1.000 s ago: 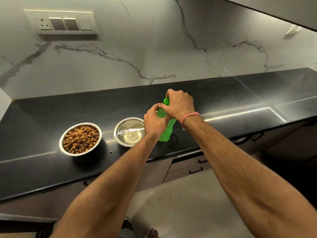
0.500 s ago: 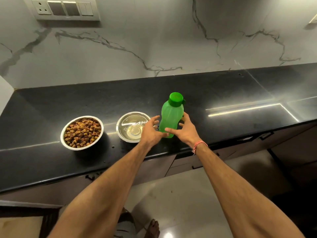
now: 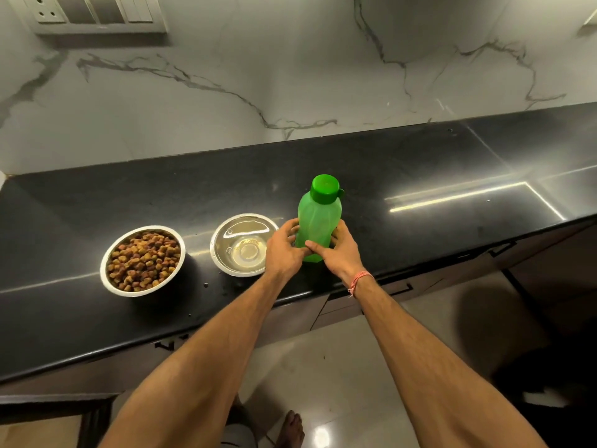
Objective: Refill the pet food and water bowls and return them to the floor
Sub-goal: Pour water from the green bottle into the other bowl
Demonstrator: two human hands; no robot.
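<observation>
A green plastic bottle [image 3: 318,215] with its green cap [image 3: 324,188] on stands upright on the black counter [image 3: 420,169]. My left hand [image 3: 284,250] and my right hand [image 3: 339,253] both wrap around its lower part, and their fingers meet in front of it. Just left of the bottle sits a steel bowl [image 3: 245,216] with clear water in it. Further left, another steel bowl [image 3: 139,294] is full of brown kibble. Both bowls rest on the counter near its front edge.
A marble wall with a switch panel [image 3: 93,11] rises behind the counter. Cabinet drawers with dark handles [image 3: 400,287] lie under the counter edge. Below is a glossy tiled floor [image 3: 339,367], with my bare foot [image 3: 290,428] on it.
One second ago both hands were up at the bottle's cap. They have slid down to its lower body, and the bottle now stands upright and capped.
</observation>
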